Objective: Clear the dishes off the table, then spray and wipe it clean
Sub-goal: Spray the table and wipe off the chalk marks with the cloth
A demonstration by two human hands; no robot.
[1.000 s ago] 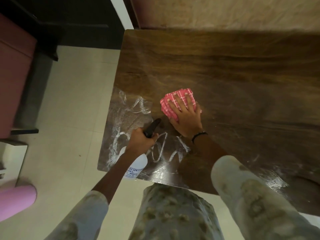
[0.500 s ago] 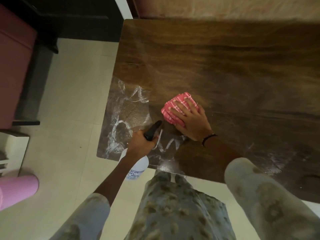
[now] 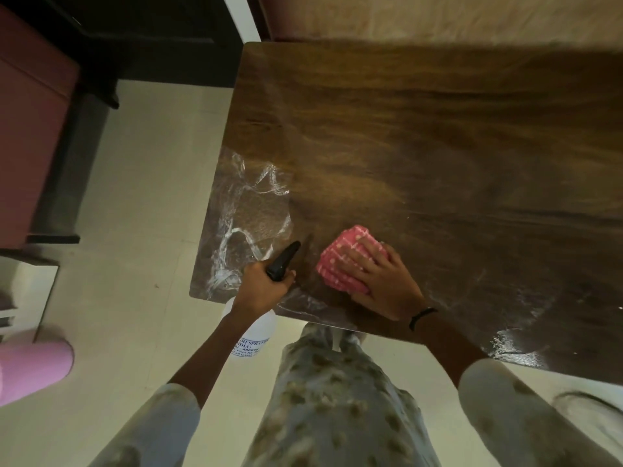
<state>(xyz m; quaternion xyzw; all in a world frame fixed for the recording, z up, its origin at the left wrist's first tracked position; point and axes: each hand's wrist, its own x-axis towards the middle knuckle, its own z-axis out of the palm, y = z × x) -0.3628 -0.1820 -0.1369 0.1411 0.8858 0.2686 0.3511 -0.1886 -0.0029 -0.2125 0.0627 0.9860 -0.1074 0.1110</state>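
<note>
A dark wooden table (image 3: 438, 136) fills the upper right of the head view, with white foamy spray streaks (image 3: 242, 230) on its near left corner. My right hand (image 3: 384, 281) lies flat on a folded pink checked cloth (image 3: 340, 261) and presses it onto the table near the front edge. My left hand (image 3: 263, 288) grips a white spray bottle (image 3: 253, 335) by its black trigger head (image 3: 283, 261), held just over the table's front edge, left of the cloth. No dishes are on the visible tabletop.
Pale tiled floor (image 3: 141, 197) lies left of the table. A reddish cabinet (image 3: 30, 136) and dark furniture stand at the far left. A pink object (image 3: 30, 369) sits at the lower left. A wet shiny patch (image 3: 512, 345) marks the table's front right edge.
My right hand has slid the pink cloth toward the front edge of the table, wiping away the foam streaks near the front. My left hand still holds the spray bottle.
</note>
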